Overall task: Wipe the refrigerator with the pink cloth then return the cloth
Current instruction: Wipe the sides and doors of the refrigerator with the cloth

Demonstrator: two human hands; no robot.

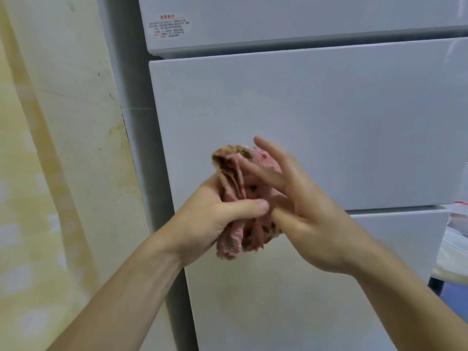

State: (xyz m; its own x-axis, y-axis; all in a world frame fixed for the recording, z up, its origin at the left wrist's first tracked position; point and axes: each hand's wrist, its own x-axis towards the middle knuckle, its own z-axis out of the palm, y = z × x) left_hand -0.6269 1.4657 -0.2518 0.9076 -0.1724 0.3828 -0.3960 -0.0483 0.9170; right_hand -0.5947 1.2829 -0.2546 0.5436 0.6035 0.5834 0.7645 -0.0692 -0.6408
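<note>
A white refrigerator (pixel 316 117) fills the view, with several stacked door and drawer fronts. In front of its middle panel, my left hand (pixel 215 219) grips a bunched pink cloth (pixel 238 198) with dark spots, thumb pressed across the folds. My right hand (pixel 304 211) touches the cloth from the right, its fingers mostly straight and spread over the upper folds; its thumb tip lies against the fabric near my left thumb. The cloth is held just off the fridge surface, and its lower end hangs below my left hand.
A yellowish stained wall (pixel 63 148) runs along the left of the fridge's grey side (pixel 136 148). A sticker with red print (pixel 169 26) sits on the top door. White and blue objects (pixel 453 249) lie at the right edge, beside the lower drawer.
</note>
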